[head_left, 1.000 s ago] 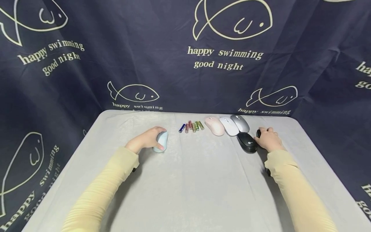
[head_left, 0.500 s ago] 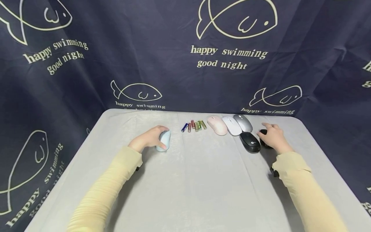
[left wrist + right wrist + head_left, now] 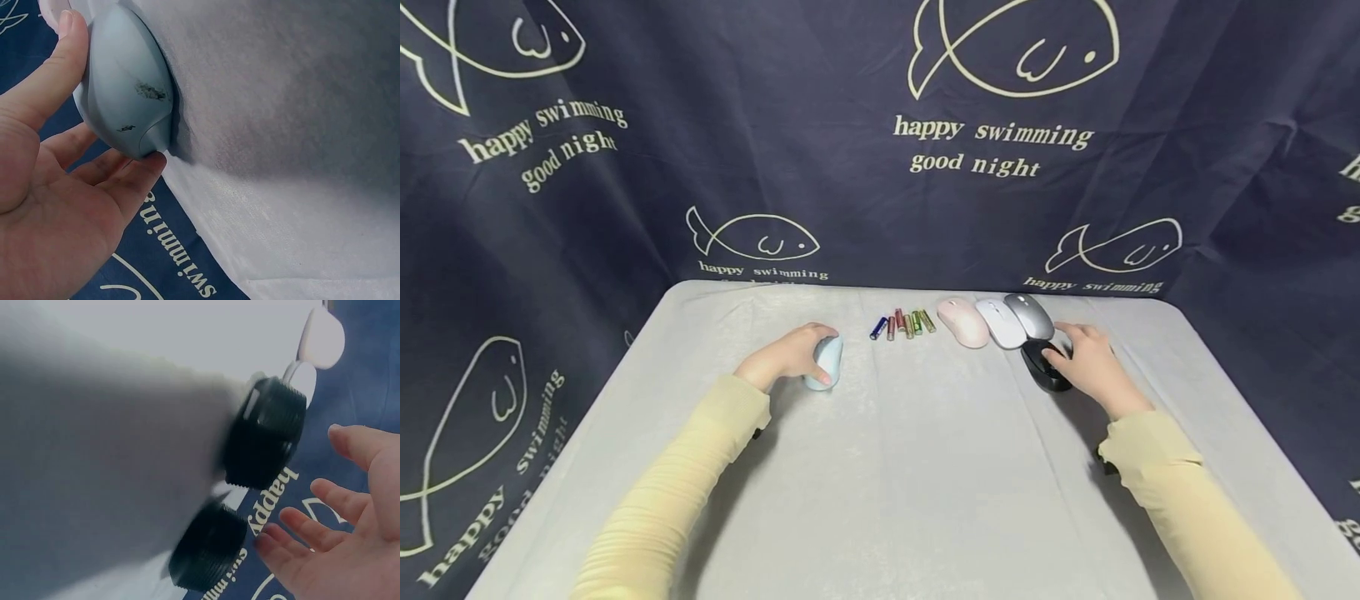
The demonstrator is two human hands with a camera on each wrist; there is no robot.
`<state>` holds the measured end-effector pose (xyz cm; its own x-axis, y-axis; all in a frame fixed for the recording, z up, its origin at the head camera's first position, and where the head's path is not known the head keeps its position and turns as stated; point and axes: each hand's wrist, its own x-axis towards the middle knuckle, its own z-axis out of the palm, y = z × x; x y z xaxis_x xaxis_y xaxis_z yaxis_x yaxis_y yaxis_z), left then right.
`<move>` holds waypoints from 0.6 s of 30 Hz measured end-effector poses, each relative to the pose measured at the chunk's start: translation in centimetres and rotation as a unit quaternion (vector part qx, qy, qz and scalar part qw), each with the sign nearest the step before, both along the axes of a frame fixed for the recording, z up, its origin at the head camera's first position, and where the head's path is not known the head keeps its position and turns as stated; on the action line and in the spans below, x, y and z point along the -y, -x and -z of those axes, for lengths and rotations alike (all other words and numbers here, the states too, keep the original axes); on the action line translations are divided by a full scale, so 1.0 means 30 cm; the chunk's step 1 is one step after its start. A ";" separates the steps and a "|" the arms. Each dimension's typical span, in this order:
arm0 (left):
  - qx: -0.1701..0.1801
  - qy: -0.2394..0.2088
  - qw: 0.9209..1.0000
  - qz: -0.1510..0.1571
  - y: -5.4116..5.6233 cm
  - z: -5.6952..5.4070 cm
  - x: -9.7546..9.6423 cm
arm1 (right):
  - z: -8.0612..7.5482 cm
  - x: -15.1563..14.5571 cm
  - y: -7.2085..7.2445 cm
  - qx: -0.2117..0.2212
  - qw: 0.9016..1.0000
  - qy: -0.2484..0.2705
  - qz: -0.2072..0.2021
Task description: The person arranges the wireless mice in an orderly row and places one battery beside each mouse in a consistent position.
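Six batteries (image 3: 908, 326) lie slantwise in a loose row on the far side of a pale desk (image 3: 925, 467), btwn the two hands. Left hand (image 3: 786, 354): clamped on a light blue mouse (image 3: 830, 364), thumb on one side, fingertips at its end; mouse is left of the batteries, w/ dark smudges on its shell. Right hand (image 3: 1093, 362): fingers apart, nothing gripped, over the right edge of a black mouse (image 3: 1039, 367) & hiding part of it. Far right group, left to right: pink mouse (image 3: 964, 323), white mouse (image 3: 1002, 323), grey mouse (image 3: 1030, 317); white & grey sit side by side, black on their near side. Right wrist view: a dark ribbed pc. (image 3: 267, 434) & a second dark ribbed pc. (image 3: 209, 550), the latter just beside the fingertips. Dark blue cloth (image 3: 850, 167) w/ fish outlines & "happy swimming good night" hangs behind.
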<state>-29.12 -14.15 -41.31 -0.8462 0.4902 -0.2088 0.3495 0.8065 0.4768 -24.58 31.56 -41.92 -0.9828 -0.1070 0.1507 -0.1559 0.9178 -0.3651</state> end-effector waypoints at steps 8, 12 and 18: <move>-0.007 0.003 1.000 0.002 0.000 0.005 0.003 | 0.028 0.033 -0.013 0.055 0.998 -0.023 0.001; -0.008 -0.001 1.000 0.001 0.001 0.006 0.003 | 0.036 0.053 -0.011 0.062 0.998 -0.023 0.003; -0.004 0.000 1.000 0.000 0.001 0.002 0.005 | 0.046 0.066 0.002 0.063 0.997 -0.026 0.017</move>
